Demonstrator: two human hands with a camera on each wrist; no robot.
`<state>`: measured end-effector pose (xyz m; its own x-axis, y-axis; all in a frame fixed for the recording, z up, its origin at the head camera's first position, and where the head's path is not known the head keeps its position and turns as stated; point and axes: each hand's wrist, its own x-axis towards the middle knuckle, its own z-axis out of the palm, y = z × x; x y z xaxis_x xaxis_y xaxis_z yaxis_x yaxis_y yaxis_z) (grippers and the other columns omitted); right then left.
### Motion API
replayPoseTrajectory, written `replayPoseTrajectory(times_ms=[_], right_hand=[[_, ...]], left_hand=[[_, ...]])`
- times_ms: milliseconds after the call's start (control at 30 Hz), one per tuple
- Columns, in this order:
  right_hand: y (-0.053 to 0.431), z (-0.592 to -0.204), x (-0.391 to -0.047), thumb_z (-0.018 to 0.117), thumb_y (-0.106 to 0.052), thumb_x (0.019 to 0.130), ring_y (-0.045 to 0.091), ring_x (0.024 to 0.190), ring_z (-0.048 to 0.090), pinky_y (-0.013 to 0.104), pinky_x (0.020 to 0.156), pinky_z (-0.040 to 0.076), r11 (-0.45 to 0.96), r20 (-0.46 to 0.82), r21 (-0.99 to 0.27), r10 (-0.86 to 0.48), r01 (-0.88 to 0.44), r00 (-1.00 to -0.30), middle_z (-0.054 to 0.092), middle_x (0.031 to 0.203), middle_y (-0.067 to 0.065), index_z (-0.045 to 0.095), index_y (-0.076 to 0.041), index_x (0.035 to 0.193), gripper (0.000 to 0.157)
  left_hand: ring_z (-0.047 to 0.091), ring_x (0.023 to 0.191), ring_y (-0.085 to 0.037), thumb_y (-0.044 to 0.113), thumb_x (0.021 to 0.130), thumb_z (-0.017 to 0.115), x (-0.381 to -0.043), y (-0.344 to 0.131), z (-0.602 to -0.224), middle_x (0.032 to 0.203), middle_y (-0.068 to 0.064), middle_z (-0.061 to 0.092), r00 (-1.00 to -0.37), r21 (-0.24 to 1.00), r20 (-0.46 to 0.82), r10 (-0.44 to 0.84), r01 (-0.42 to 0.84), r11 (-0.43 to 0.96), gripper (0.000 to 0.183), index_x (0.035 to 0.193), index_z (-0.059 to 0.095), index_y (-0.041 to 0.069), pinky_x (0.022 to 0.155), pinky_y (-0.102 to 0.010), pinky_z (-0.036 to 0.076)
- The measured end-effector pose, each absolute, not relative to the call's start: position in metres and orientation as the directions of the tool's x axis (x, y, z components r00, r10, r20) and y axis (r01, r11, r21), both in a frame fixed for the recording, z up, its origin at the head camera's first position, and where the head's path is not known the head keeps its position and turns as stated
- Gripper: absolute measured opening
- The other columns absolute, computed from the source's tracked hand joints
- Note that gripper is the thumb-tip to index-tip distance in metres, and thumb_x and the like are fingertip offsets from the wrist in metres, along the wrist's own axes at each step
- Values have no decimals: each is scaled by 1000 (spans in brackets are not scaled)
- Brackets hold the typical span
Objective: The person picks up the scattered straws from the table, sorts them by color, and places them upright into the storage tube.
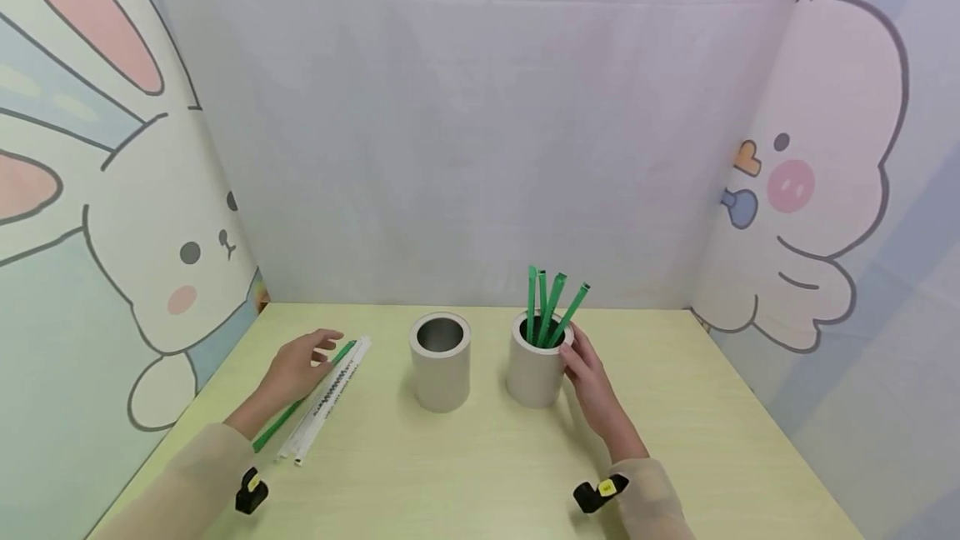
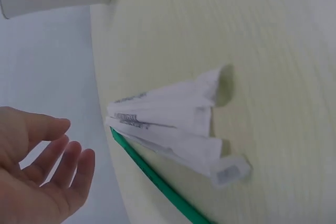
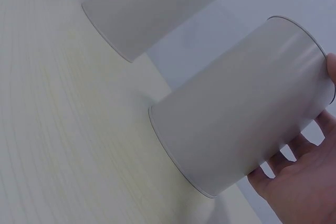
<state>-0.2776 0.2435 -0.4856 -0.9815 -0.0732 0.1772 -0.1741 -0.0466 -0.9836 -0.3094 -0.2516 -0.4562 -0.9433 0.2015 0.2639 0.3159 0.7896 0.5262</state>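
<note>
My right hand (image 1: 591, 380) holds the right side of a light grey canister (image 1: 532, 377), thumb near its rim and fingers round its far side. Several green straws (image 1: 551, 307) stand in that canister, leaning different ways. In the right wrist view, fingers press along the canister's wall (image 3: 241, 108). On the left, my left hand (image 1: 298, 367) is over a green straw (image 1: 279, 426) lying on the table, its fingers loosely bent and apart from the thumb. Nothing shows between them in the left wrist view. Beside that straw lie several white paper-wrapped straws (image 1: 330, 402) with dark print.
A second grey canister (image 1: 441, 377) stands upright between the hands, with no straws showing in its mouth. The pale yellow table (image 1: 465, 473) ends at a light curtain (image 1: 480, 148) behind. Side curtains with cartoon animals flank it.
</note>
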Motion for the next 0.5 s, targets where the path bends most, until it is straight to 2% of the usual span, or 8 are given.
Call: replayPoseTrajectory(times_ms=[233,500], right_hand=[[243,-485,-277,45,-29,114,36,162,13,63,130,13,-50,180,-983,-71,-176,-981,15,176,18,15,-12,171,66],[244,-485,-277,46,-30,114,36,162,13,63,130,12,-51,175,-984,-73,-172,-982,15,176,18,16,-12,171,66]], left_hand=[[70,102,-40,-10,90,69,-310,-268,-466,119,-27,71,-969,485,120,215,246,839,45,135,65,-4,84,-54,60],[68,102,-42,-14,85,59,-310,-270,-468,108,-22,73,-973,435,89,213,231,870,42,125,70,-6,89,-59,56]])
